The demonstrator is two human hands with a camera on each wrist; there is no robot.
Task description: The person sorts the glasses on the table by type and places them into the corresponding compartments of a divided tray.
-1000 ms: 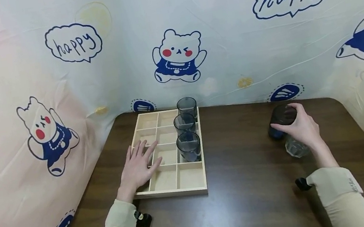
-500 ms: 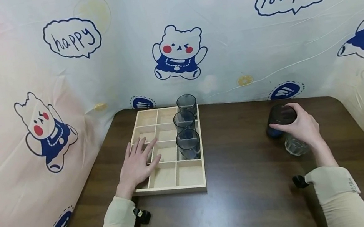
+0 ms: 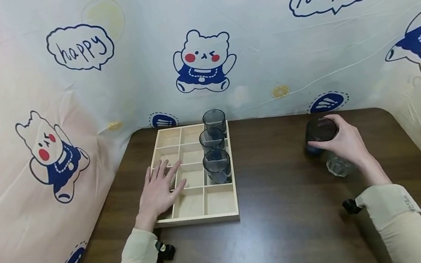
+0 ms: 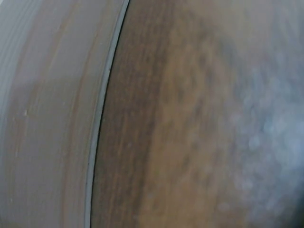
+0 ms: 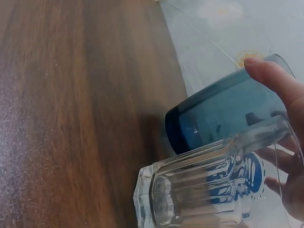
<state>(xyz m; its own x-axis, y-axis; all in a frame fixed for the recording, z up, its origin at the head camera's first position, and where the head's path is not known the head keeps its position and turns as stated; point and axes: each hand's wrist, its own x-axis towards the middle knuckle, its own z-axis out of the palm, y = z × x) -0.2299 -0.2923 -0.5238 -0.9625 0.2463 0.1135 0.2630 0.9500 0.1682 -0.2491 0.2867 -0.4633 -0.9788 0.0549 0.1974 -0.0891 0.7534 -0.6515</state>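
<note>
In the head view, my left hand (image 3: 159, 195) lies with fingers spread over the left side of a divided wooden tray (image 3: 206, 218). Only the tray's side and the tabletop show in the left wrist view. Three dark glass tumblers (image 3: 217, 166) stand in a row along the tray's right column. At the right of the table, my right hand (image 3: 346, 139) grips another blue-tinted tumbler (image 5: 223, 111) near its rim, thumb on one side and fingers on the other. A clear faceted glass (image 5: 190, 192) stands beside it, nearer the wrist, partly below the hand.
The brown wooden table (image 3: 278, 212) runs back to a printed cloth backdrop (image 3: 255, 44) with bears and lettering. The cloth also hangs close along the left and right sides. Dark wrist-camera mounts (image 3: 352, 206) stick out from the sleeves.
My right hand and the blue-tinted tumbler have shifted slightly left. The left hand stays on the tray, and the head view has tilted a little.
</note>
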